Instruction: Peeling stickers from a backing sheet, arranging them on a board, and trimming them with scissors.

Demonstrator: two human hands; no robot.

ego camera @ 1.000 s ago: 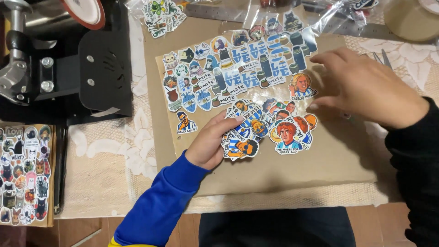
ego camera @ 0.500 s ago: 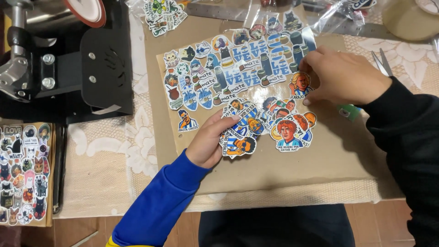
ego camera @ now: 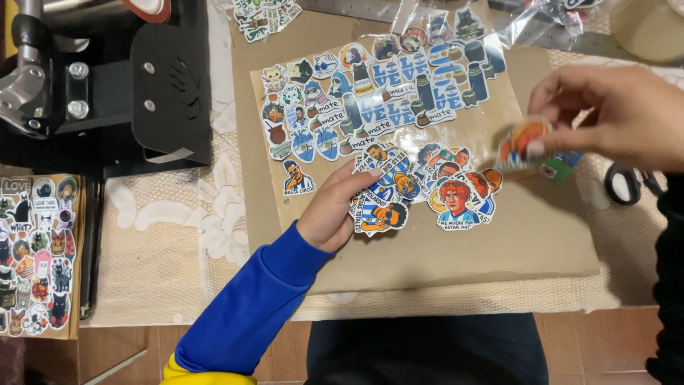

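**Stickers on cardboard — one lifted, rest held down**

Head view: left hand [ego camera: 336, 214], blue sleeve, lies flat with fingers spread, fingertips pressing the near edge of a cluster of stickers [ego camera: 427, 189] on a sheet of cardboard [ego camera: 456, 249]. Right hand [ego camera: 616, 117], dark sleeve, is raised above the cardboard's far right side, thumb and fingers pinched on one sticker [ego camera: 524, 141] — blurred, orange and blue. Beyond the left fingertips, rows of more stickers [ego camera: 377, 100] lie flat. Past the right hand, scissors [ego camera: 630, 185] on the lace cloth. Left of the left hand, a black press [ego camera: 107, 78]; below it, a sticker sheet [ego camera: 35, 257].
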